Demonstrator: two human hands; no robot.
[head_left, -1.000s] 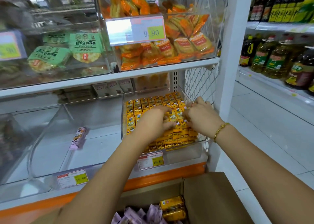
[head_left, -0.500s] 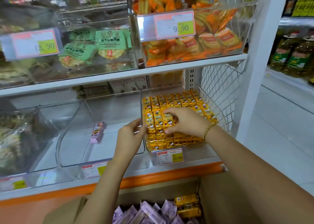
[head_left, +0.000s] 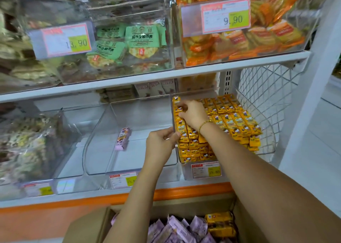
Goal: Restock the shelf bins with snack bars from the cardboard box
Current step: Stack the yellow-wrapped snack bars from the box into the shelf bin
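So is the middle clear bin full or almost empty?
Almost empty: the bin holds only one purple bar on its bare floor.

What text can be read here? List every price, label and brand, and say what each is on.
"9.90": price tag on the orange-snack bin.
"13.90": price tag on the green-packet bin.
"15.80": price tag under the yellow bars.
Middle bin's tag: partly hidden, blurred.
Packet lettering: too blurred to read.

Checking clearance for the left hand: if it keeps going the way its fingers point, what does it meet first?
Probably the yellow bars in the right bin; the left hand's fingertips already look against its clear wall.
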